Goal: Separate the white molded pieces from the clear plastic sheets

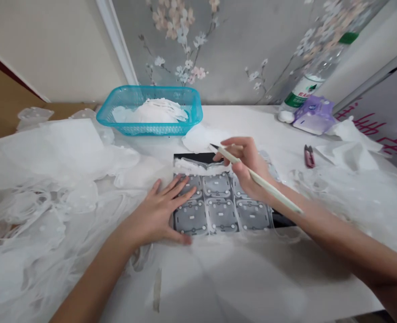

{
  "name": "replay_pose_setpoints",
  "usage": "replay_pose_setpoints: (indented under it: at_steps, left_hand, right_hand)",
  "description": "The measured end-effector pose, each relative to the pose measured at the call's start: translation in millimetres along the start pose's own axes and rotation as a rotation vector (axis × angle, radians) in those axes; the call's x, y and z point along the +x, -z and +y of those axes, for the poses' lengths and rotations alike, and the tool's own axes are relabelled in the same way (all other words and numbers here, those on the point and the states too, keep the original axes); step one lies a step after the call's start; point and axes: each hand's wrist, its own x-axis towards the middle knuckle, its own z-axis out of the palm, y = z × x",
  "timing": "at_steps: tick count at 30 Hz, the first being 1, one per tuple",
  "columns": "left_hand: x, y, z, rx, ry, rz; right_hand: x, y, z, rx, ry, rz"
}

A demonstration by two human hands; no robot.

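A translucent sheet of moulded grey square pads [222, 204] lies on a black mat [198, 158] in the middle of the white table. My left hand [161, 211] rests flat on the sheet's left side, fingers spread. My right hand [247, 166] is closed around a thin cream-coloured tool [262, 181] held like a pen. Its dark tip points at the sheet's far edge, where a strip of white trimmed material [200, 168] is bunched up.
A teal basket [150, 110] of white pieces stands at the back. Heaps of thin white offcuts [43, 179] cover the left; more lie on the right [353, 179]. Small snips [308, 155], a purple tissue pack [314, 115] and a plastic bottle [315, 74] sit back right.
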Motion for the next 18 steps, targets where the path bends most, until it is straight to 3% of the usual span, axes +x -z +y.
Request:
replay_pose_setpoints:
  at_steps: [3, 9, 18]
  left_hand:
    - [0, 2, 2, -0.012, 0.025, -0.024]
    - [0, 1, 4, -0.025, 0.026, 0.01]
    - [-1, -3, 2, -0.01, 0.008, 0.01]
  right_hand:
    - [-20, 0, -26, -0.008, -0.025, -0.091]
    - [-53, -15, -39, 0.216, -0.044, -0.508]
    - [-73, -43, -30, 0.28, 0.087, -0.502]
